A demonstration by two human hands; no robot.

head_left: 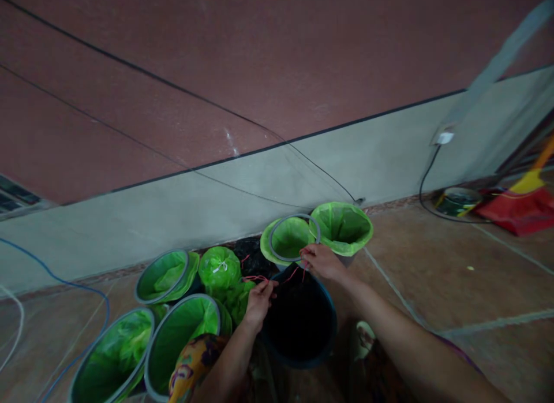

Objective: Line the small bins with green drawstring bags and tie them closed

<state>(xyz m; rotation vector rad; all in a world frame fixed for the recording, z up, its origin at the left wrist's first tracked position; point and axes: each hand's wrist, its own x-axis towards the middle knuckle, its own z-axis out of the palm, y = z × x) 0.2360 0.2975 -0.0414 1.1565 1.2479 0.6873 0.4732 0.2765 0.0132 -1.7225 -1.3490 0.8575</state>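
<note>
A dark round bin (pixel 334 328) with a black bag (pixel 298 322) inside stands in front of me. Pink string (pixel 291 274) runs across the top of the bag between my hands. My left hand (pixel 259 299) pinches one part of the string at the bin's left rim. Over the far right rim, my right hand (pixel 322 260) has its fingers closed on another part of it. The bag's edge is bunched under the string. Dark shade hides what lies deeper in the bin.
Bins with green liners stand at left (pixel 115 357) and by the wall (pixel 341 230). A tied green bag (pixel 220 267) and a black bag (pixel 255 256) lie between them. A red dustpan (pixel 519 209), a tin (pixel 459 201) and a black cable (pixel 422 186) are at right; a blue hose (pixel 106 310) crosses the left floor.
</note>
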